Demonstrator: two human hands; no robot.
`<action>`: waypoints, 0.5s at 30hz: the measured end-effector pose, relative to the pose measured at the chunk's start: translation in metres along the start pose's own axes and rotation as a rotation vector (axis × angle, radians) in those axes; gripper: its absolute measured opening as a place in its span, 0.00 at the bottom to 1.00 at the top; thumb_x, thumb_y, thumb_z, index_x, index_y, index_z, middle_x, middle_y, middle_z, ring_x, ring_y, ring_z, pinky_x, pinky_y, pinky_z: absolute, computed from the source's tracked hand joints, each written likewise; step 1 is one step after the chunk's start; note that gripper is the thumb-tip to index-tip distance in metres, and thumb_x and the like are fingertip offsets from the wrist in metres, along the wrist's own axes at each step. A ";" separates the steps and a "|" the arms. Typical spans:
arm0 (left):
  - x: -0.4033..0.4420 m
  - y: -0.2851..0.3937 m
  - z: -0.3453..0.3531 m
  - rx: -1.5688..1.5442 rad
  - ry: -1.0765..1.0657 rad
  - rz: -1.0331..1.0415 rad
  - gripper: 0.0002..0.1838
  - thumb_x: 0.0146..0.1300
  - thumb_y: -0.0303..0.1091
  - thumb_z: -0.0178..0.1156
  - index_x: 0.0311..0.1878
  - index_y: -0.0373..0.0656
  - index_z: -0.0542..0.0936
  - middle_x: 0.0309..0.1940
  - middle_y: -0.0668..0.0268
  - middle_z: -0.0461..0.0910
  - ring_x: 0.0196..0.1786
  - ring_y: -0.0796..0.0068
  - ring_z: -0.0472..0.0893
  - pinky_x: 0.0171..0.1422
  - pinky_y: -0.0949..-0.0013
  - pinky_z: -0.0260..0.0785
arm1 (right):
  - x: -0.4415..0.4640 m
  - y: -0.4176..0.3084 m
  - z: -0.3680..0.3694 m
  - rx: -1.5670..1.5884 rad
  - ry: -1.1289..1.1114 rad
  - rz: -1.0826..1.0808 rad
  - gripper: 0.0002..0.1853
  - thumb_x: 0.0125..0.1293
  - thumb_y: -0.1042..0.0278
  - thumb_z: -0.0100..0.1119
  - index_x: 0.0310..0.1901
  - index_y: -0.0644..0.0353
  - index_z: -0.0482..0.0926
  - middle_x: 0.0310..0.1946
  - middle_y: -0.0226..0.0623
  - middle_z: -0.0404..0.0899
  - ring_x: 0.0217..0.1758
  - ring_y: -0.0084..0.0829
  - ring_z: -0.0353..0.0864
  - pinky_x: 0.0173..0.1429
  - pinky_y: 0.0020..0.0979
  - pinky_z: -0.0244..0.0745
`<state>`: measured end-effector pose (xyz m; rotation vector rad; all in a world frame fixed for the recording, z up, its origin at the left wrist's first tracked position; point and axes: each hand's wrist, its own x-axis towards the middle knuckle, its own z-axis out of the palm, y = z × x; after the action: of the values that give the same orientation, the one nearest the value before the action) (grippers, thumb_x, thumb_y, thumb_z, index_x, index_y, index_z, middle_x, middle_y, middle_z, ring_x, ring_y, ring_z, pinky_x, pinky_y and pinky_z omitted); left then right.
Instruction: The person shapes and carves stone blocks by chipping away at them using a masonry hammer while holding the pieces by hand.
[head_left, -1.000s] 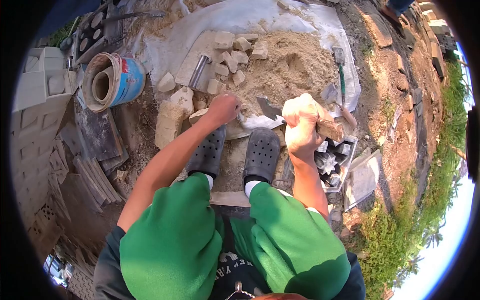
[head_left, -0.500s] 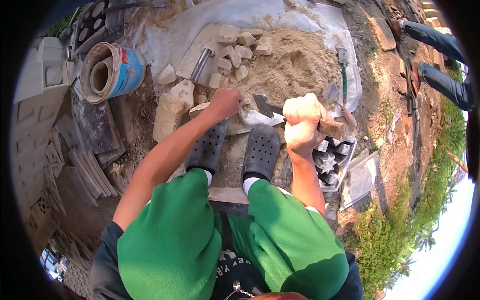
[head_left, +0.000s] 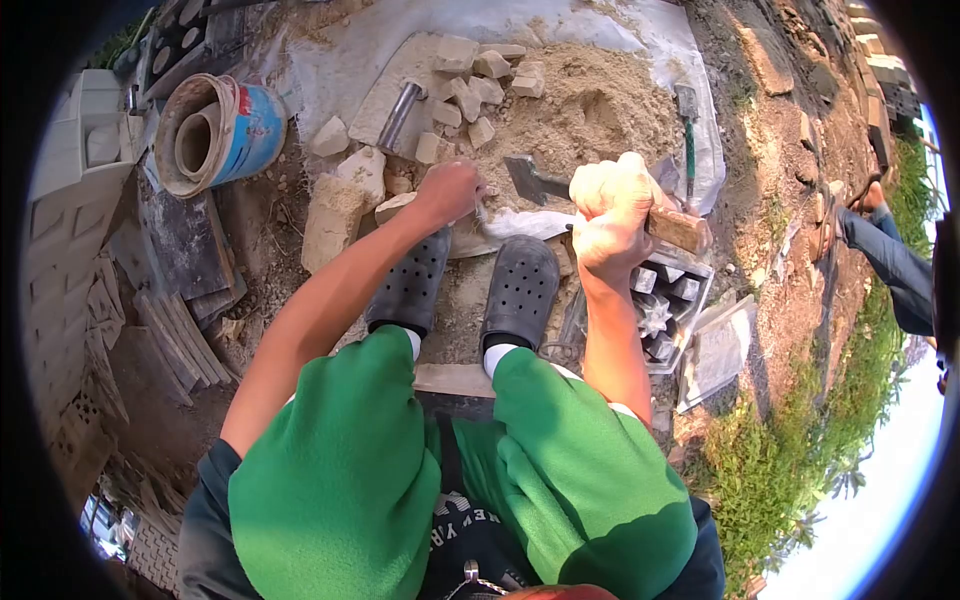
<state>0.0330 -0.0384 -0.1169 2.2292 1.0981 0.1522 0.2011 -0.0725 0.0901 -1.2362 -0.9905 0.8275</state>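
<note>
My right hand [head_left: 612, 215] is closed round a tool whose flat metal blade [head_left: 524, 180] points left over the sand; a thick wooden handle end [head_left: 680, 230] sticks out on the other side. Fingers curled, my left hand [head_left: 450, 192] is low at the near edge of the sand heap [head_left: 590, 115]. What it grips, if anything, is hidden. Just beyond it lie broken pale stone pieces [head_left: 434, 148]. A metal cylinder [head_left: 402, 117] rests on a pale slab behind them. Below and between the hands are my dark clogs [head_left: 520, 290].
At left stands a blue bucket [head_left: 250, 140] with a tube-like piece inside. A green-handled shovel [head_left: 689, 150] lies beside the sand. Right of my feet sits a tray of metal moulds [head_left: 660, 315], with flat slabs [head_left: 720, 350] alongside. Another person's legs [head_left: 890, 250] show at far right.
The tool's blade has shifted slightly up and its handle end has swung outward. My left hand has barely moved. The other person's legs have moved lower at the right edge.
</note>
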 end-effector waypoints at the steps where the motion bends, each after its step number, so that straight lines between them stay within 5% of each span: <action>1: 0.000 0.000 -0.001 0.014 -0.015 -0.007 0.09 0.59 0.38 0.63 0.34 0.44 0.87 0.35 0.58 0.82 0.46 0.55 0.81 0.49 0.53 0.75 | -0.006 0.026 0.004 -0.029 0.038 0.053 0.24 0.75 0.64 0.46 0.17 0.61 0.62 0.12 0.27 0.63 0.16 0.20 0.60 0.22 0.29 0.54; 4: 0.000 0.004 -0.002 0.033 -0.049 -0.027 0.07 0.59 0.37 0.63 0.35 0.46 0.87 0.36 0.62 0.82 0.47 0.58 0.81 0.50 0.54 0.75 | -0.023 0.079 0.006 -0.206 0.006 0.015 0.23 0.74 0.64 0.49 0.19 0.57 0.61 0.13 0.26 0.58 0.15 0.20 0.55 0.23 0.28 0.48; 5: 0.001 0.004 -0.004 0.045 -0.071 -0.044 0.07 0.59 0.37 0.63 0.35 0.47 0.87 0.36 0.62 0.82 0.48 0.59 0.80 0.50 0.54 0.75 | -0.022 0.083 0.003 -0.002 0.017 0.067 0.23 0.75 0.63 0.48 0.18 0.55 0.59 0.13 0.25 0.57 0.15 0.19 0.54 0.23 0.29 0.49; 15: 0.000 -0.001 0.002 0.038 -0.082 -0.054 0.09 0.59 0.39 0.62 0.36 0.46 0.86 0.37 0.62 0.82 0.48 0.58 0.80 0.50 0.54 0.75 | -0.010 0.024 0.001 0.021 0.020 0.087 0.24 0.74 0.63 0.45 0.18 0.60 0.63 0.13 0.27 0.62 0.17 0.19 0.59 0.23 0.28 0.51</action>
<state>0.0333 -0.0388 -0.1186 2.2166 1.1244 0.0171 0.1968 -0.0772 0.0654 -1.2749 -0.9149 0.8890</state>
